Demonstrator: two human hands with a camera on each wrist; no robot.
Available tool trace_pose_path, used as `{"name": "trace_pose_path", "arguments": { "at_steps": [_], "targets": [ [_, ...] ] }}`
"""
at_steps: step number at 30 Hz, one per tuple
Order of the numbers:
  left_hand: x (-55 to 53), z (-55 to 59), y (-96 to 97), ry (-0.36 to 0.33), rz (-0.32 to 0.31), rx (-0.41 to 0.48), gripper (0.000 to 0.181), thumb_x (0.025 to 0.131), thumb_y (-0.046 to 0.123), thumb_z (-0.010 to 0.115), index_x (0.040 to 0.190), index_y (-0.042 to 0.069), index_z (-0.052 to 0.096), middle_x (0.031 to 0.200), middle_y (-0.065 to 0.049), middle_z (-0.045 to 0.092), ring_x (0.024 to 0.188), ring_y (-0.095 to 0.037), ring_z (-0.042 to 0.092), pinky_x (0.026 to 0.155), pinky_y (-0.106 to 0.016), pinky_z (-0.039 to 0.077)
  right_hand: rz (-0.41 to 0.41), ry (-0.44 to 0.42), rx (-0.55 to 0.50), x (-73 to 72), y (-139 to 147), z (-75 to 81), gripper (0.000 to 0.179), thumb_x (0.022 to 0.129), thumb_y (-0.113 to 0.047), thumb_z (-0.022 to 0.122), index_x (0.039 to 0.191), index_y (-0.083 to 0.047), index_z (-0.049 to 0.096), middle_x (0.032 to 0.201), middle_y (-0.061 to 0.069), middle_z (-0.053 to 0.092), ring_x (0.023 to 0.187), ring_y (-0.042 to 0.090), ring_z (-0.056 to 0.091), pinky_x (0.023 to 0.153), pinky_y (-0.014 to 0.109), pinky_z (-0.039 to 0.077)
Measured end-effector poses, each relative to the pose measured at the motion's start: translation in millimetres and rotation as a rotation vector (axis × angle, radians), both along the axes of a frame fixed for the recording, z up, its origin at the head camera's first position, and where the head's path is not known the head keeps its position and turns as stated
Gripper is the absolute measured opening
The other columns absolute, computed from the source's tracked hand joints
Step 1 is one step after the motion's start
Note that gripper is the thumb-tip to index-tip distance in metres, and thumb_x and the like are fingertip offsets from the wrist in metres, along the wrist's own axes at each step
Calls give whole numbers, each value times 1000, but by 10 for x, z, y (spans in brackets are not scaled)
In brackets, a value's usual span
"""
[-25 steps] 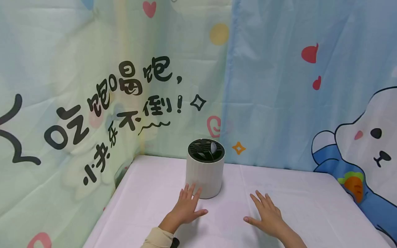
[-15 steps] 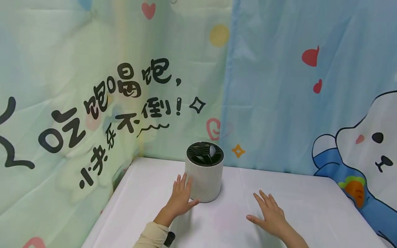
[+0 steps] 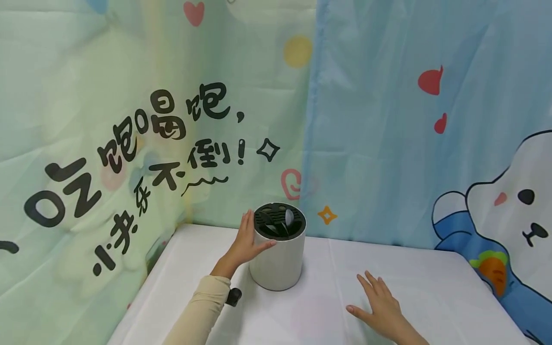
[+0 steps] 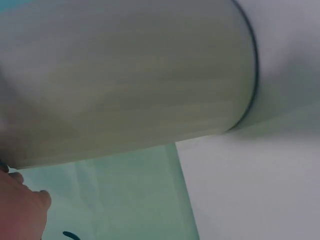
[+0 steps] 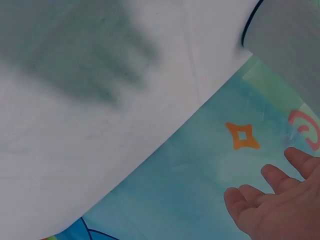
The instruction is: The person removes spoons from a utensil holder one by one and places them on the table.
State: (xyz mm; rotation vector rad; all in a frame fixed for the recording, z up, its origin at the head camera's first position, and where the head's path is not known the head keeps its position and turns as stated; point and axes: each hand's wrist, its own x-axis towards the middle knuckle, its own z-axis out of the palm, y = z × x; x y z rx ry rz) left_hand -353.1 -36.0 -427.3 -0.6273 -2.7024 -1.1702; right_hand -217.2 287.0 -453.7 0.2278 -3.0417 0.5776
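A white cylindrical knife holder with a black slotted top stands upright on the table. A small grey oval piece and dark leaf-like shapes show on that top. My left hand is at the holder's upper left, fingers straight beside the rim and thumb reaching across the front. In the left wrist view the holder's wall fills the upper part, with fingers near its top end. Apart from it, my right hand is held over the table, fingers spread and holding nothing.
A white cloth covers the table. Behind it hang a green curtain with black lettering and a blue curtain with a cartoon bear. A small black device sits at my left wrist.
My left hand has moved up and forward from the holder's lower front to its upper left rim. The right hand stays nearly in place, and the view has shifted slightly.
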Motion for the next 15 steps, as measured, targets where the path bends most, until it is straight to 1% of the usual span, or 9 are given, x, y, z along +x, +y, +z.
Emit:
{"name": "trace_pose_path", "arguments": {
  "at_steps": [3, 5, 7, 10, 12, 15],
  "targets": [
    [-67, 26, -16, -67, -33, 22, 118, 71, 68, 59, 146, 0, -2, 152, -20, -4, 140, -34, -5, 110, -54, 15, 3, 15, -5, -12, 11, -14, 79, 79, -45, 64, 134, 5, 37, 137, 34, 29, 120, 61, 24, 78, 73, 33],
    [-89, 28, -29, -100, -34, 30, 123, 67, 73, 58, 146, 2, -4, 152, -19, -5, 141, -34, 0, 109, -54, 18, 7, -2, -16, -27, 10, -26, 79, 79, -45, 64, 134, 6, 36, 137, 35, 29, 120, 61, 24, 78, 73, 33],
    [-98, 20, -46, -123, -24, 40, 123, 66, 73, 59, 146, 3, -2, 153, -18, -3, 140, -35, 9, 107, -54, 22, 3, -44, -35, -45, 6, -41, 80, 80, -46, 63, 135, 6, 35, 138, 35, 27, 121, 61, 22, 79, 73, 33],
    [-95, 9, -54, -143, -12, 60, 119, 68, 69, 62, 147, 4, 1, 152, -18, 2, 136, -38, 21, 105, -54, 27, -6, -91, -48, -69, 4, -67, 80, 81, -45, 63, 135, 6, 33, 138, 35, 26, 122, 61, 21, 80, 73, 32],
    [-99, 4, -47, -148, -10, 72, 116, 69, 67, 63, 147, 5, 4, 152, -18, 5, 135, -38, 24, 104, -54, 28, -1, -86, -58, -101, 3, -79, 79, 82, -44, 62, 135, 6, 33, 138, 36, 26, 121, 61, 22, 80, 73, 32],
    [-111, 10, -16, -162, -20, 85, 114, 70, 64, 65, 147, 6, 5, 152, -17, 6, 135, -37, 24, 105, -54, 28, 19, -35, -84, -184, -18, -42, 76, 84, -42, 61, 135, 7, 33, 137, 37, 27, 120, 60, 26, 81, 73, 32]
  ]
}}
